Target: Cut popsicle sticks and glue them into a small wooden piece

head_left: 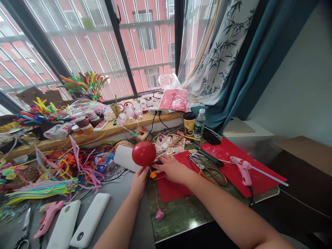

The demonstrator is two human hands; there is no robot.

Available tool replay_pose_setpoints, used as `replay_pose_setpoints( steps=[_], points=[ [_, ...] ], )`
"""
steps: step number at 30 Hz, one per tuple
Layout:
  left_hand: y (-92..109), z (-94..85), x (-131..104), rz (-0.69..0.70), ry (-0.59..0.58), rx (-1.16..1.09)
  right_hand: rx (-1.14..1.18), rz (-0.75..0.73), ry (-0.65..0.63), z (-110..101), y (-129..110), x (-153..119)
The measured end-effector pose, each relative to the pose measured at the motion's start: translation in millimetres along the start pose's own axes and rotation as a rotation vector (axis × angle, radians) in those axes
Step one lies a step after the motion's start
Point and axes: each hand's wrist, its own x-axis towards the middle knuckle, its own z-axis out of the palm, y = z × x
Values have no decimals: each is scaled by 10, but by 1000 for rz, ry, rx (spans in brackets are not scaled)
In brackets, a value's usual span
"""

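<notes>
Left hand: our left hand [139, 182] was raised near the middle of the desk [124, 214], fingers closed around something beneath the red balloon [144, 153]; we could not tell what exactly the grip pinched, as the balloon hid it.
Red balloon: round and inflated, it sat just above our left hand, in front of a white roll [124, 158].
Right hand: our right hand [171, 168] lay palm down on the red paper sheet [171, 188], fingers loosely spread and pressing flat, pinching nothing that we could see.
Small flower: an orange flower piece [153, 175] lay between our two hands; a pink one [159, 214] lay nearer to us on the green mat [181, 214].
To the right: scissors [207, 171] lay just beside our right forearm, and a pink glue gun [242, 169] rested further right on a second red sheet [233, 152].
To the left: a heap of coloured pipe cleaners [59, 169] covered the desk, with two white power banks [77, 221] near its front edge.
Behind: a paper cup [189, 123] and a water bottle [199, 123] stood side by side near the window sill [109, 133].
</notes>
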Motion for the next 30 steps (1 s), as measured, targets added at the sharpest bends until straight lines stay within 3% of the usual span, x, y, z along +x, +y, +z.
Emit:
replay_pose_setpoints(
  steps=[15, 23, 30],
  points=[
    [50, 286, 30, -12, -10, -120, -8, 4, 7, -2, -18, 6],
    [42, 301, -66, 59, -20, -86, -20, -16, -18, -2, 2, 12],
    [-2, 227, -53, 29, -18, -56, 7, -5, -12, 7, 8, 9]
  ],
)
